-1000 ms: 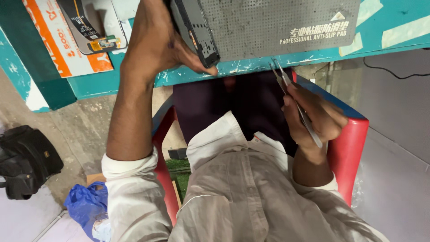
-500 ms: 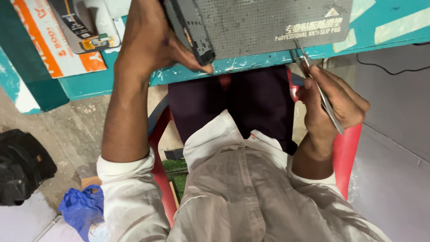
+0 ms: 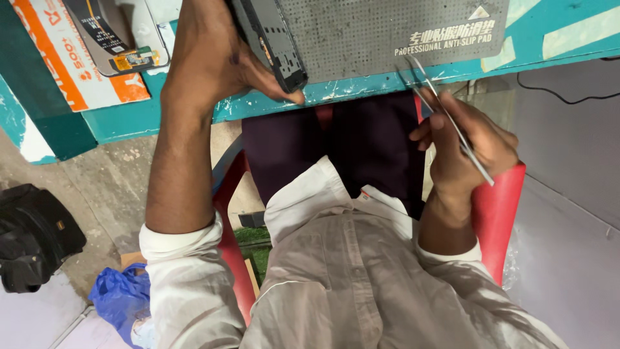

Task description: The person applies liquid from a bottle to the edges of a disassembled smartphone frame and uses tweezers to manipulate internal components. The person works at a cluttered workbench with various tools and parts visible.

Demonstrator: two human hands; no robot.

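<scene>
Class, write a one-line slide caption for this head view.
Left hand grips a phone frame at the mat edge; right hand holds tweezers.

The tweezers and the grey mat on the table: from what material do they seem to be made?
The tweezers in the right hand look like bare metal: thin, silvery, shiny blades. The grey mat looks like matte rubber or silicone, judging by its dull dotted surface; which one cannot be told.

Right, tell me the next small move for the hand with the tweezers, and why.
Probably bring the tweezers up and across to the dark phone frame. The right hand holds them below the table edge, tips just reaching the grey mat, well apart from the frame, which the left hand grips tilted at the mat's left edge.
</scene>
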